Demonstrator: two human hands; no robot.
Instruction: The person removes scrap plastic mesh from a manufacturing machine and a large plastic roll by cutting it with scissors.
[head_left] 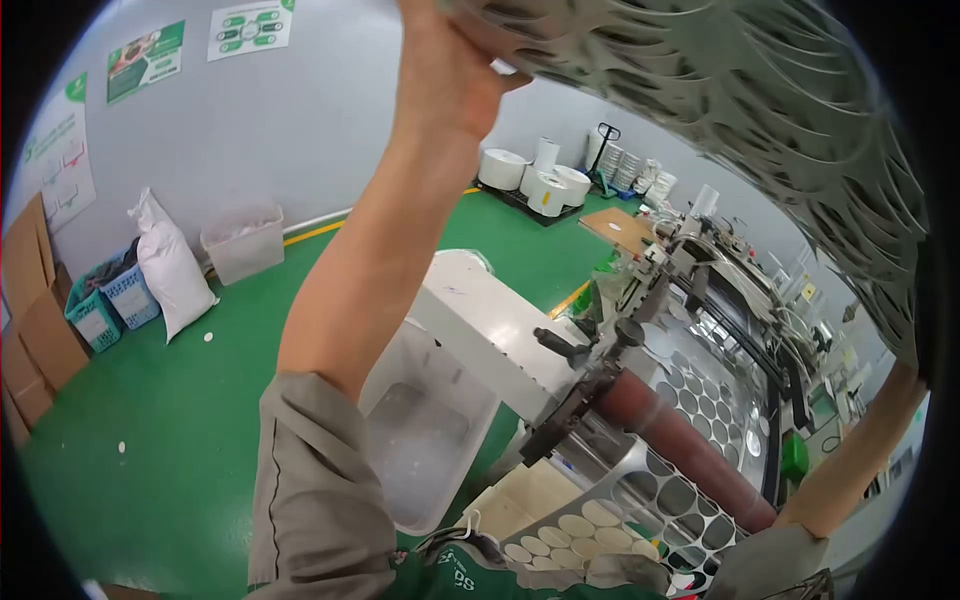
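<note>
A large bundle of grey-white sheet scrap, cut through with round holes, is raised overhead across the top right. My left hand is up at its left end and grips it, with most fingers hidden behind the sheet. At the far right my right forearm reaches up to the bundle's lower end. My right hand is mostly lost in the dark edge of the view, its fingers hidden. Below, more hole-punched sheet runs off a dark red roller on a machine.
Beyond the roller, the machine bed carries round cut-outs. A translucent bin stands beside a white machine housing. Against the wall are a white sack, baskets, a clear tub and large white rolls on a pallet.
</note>
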